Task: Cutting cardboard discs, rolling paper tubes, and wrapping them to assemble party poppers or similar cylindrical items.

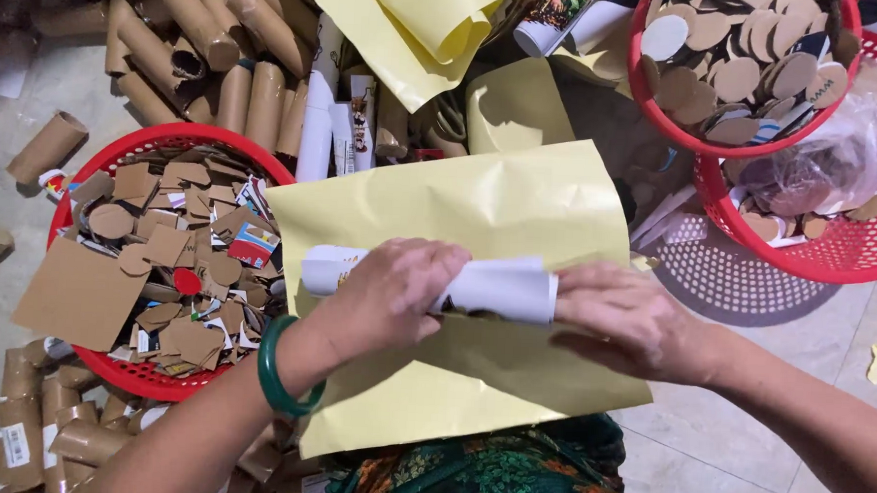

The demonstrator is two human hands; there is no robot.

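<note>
My left hand (389,292) grips a white paper-wrapped tube (496,286) that lies across a large yellow sheet (480,204) on my lap. A green bangle (280,373) sits on that wrist. My right hand (625,319) presses on the tube's right end and the white paper wrapped over it. The tube's left end (321,269) pokes out past my left hand and shows a bit of printed colour. The middle of the tube is hidden under my left fingers.
A red basket (117,159) of cardboard scraps sits at left. Bare cardboard tubes (221,40) pile behind it and more lie at lower left (36,426). Two red baskets (832,259) with cardboard discs stand at upper right. More yellow sheets (409,28) lie at the top.
</note>
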